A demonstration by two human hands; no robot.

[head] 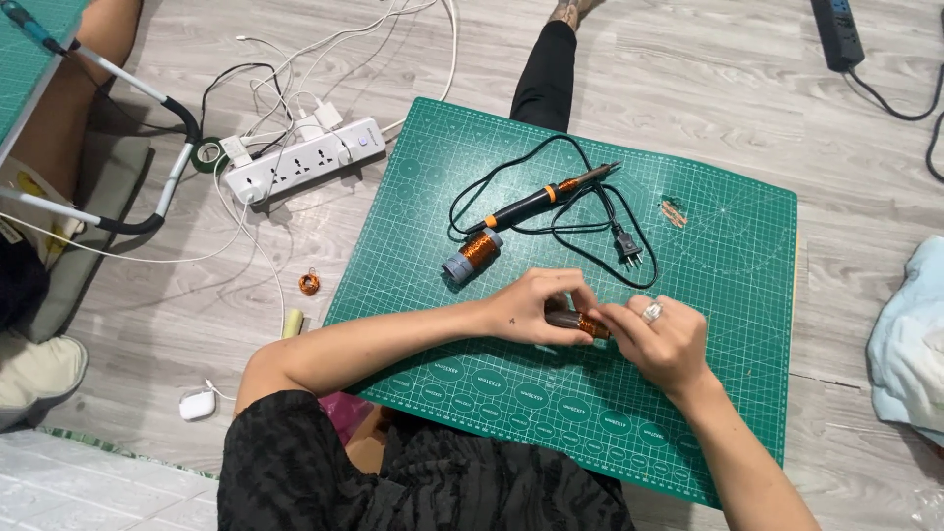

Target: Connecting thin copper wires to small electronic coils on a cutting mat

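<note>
Pinching a dark cylinder wound with copper wire [580, 321], left hand [528, 307], right hand [657, 339], both hands gripping it, over green cutting mat [728, 265]

No screen or sign is in view. The only label-like marks are printed on the green cutting mat [728, 256]: two rows of pale-outlined ovals [489, 381] run along its near edge, from the near left corner toward the near right corner, each the same green as the mat with faint light lettering inside. Beyond the mat's left edge, at the left border of the view, lies a whitish thing with a yellow patch [22, 187]; whether it is a package cannot be told.
</note>
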